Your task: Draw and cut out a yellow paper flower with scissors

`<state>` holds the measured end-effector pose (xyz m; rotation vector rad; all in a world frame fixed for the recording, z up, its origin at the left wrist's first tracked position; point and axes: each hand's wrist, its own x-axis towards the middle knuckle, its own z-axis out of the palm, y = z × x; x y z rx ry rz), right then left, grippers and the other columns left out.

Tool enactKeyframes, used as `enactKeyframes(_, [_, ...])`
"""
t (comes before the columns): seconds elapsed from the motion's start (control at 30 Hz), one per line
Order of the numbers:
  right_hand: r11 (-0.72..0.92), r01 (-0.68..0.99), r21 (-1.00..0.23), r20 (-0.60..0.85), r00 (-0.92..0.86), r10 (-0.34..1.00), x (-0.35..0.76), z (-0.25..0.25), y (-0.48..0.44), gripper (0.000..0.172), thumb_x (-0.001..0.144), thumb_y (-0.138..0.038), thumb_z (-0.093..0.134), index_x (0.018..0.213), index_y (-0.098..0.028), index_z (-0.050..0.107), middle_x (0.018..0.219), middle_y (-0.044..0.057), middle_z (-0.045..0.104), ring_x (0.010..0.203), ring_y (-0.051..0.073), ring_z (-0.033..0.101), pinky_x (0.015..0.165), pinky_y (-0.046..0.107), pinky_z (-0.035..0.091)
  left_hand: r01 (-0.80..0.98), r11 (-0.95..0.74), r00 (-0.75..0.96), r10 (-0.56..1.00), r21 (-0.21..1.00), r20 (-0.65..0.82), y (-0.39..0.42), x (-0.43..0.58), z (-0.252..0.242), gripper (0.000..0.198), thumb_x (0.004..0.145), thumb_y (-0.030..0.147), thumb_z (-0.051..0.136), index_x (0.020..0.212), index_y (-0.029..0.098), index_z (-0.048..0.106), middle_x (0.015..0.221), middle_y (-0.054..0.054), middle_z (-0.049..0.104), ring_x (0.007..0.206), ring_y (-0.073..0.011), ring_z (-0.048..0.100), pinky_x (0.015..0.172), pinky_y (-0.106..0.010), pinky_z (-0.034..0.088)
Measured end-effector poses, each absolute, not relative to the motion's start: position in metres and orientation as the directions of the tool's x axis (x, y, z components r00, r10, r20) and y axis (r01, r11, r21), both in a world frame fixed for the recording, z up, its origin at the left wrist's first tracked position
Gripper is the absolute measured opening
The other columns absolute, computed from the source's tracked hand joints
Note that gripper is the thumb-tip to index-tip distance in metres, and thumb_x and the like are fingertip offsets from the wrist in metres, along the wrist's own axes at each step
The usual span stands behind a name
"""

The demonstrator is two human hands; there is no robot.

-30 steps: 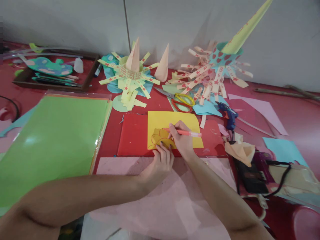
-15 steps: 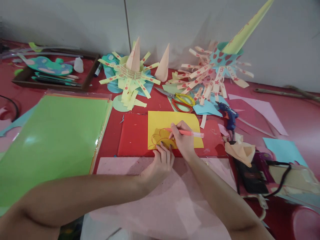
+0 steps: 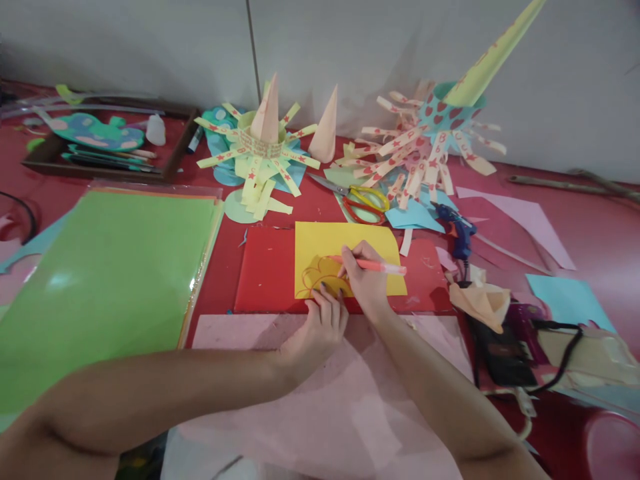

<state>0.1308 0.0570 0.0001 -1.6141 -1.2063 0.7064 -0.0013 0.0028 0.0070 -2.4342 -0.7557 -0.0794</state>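
A yellow sheet of paper (image 3: 320, 240) lies over a red board (image 3: 265, 267), and a curved flower-like outline is drawn in red on its lower left. My right hand (image 3: 367, 277) is closed around a pink-red marker (image 3: 373, 265), its tip pointing left at the drawing. Fingers stretched out, my left hand (image 3: 325, 317) rests on the paper's lower edge, just below the outline. Part of the drawing is covered by the fingers.
Scissors (image 3: 360, 200) lie behind the paper. Paper crowns with cones (image 3: 265, 130) stand along the wall. Green sheets (image 3: 115, 273) fill the left side. At right are a blue glue gun (image 3: 457, 230) and a black phone (image 3: 505, 353) with a cable. A tray (image 3: 170, 160) holds pens.
Almost nothing differs. The view has shifted very slightly; both hands and the marker keep nearly the same place on the paper.
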Motion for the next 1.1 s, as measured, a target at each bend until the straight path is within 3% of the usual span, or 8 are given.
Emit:
enactKeyframes(0.27, [-0.053,0.397,-0.916,0.098,0.35,0.931,0.1295,0.0021,0.0561,0.032,0.084,-0.03,0.053,0.057,-0.022,0.038,0.042,-0.007,0.05,0.041,0.01,0.05,0.052,0.024,0.041,0.529,-0.661,0.839,0.5,-0.532,0.215,0.0019,-0.0013,0.0064,0.034,0.082,0.007,0.039,0.105,0.002,0.064,0.098,-0.02,0.069,0.082,-0.0231,0.068,0.067,-0.031,0.055])
enactKeyframes(0.43, [-0.045,0.325,-0.945,0.09,0.388,0.917,0.1341,0.0056,0.0578,0.033,0.084,-0.031,0.053,0.057,-0.022,0.036,0.041,-0.007,0.048,0.041,0.01,0.049,0.051,0.024,0.041,0.521,-0.665,0.844,0.495,-0.535,0.206,0.0022,-0.0015,0.0078,0.034,0.083,0.007,0.04,0.106,0.003,0.063,0.099,-0.02,0.069,0.083,-0.0231,0.068,0.067,-0.031,0.055])
enactKeyframes(0.73, [-0.012,0.347,-0.938,0.097,0.294,0.951,0.1387,0.0031,0.0619,0.032,0.084,-0.035,0.055,0.058,-0.022,0.04,0.042,-0.006,0.051,0.041,0.01,0.049,0.053,0.024,0.042,0.517,-0.672,0.845,0.498,-0.529,0.194,0.0031,-0.002,0.0101,0.034,0.083,0.008,0.039,0.108,0.003,0.063,0.1,-0.02,0.069,0.084,-0.0228,0.068,0.067,-0.03,0.055])
enactKeyframes(0.87, [-0.014,0.385,-0.923,0.097,0.269,0.958,0.1374,0.0024,0.0608,0.031,0.084,-0.035,0.055,0.059,-0.022,0.042,0.045,-0.005,0.054,0.045,0.011,0.052,0.056,0.025,0.043,0.543,-0.695,0.833,0.516,-0.471,0.2,0.0029,-0.0019,0.0097,0.032,0.083,0.008,0.042,0.106,0.003,0.063,0.1,-0.021,0.068,0.085,-0.0231,0.067,0.067,-0.03,0.054])
enactKeyframes(1.1, [-0.023,0.41,-0.912,0.131,0.343,0.93,0.1369,0.0015,0.0598,0.035,0.085,-0.03,0.051,0.056,-0.023,0.033,0.039,-0.008,0.044,0.037,0.009,0.043,0.047,0.023,0.037,0.541,-0.673,0.835,0.503,-0.505,0.224,0.003,-0.0018,0.0067,0.033,0.082,0.007,0.04,0.106,0.001,0.063,0.098,-0.022,0.068,0.083,-0.0236,0.067,0.066,-0.031,0.054])
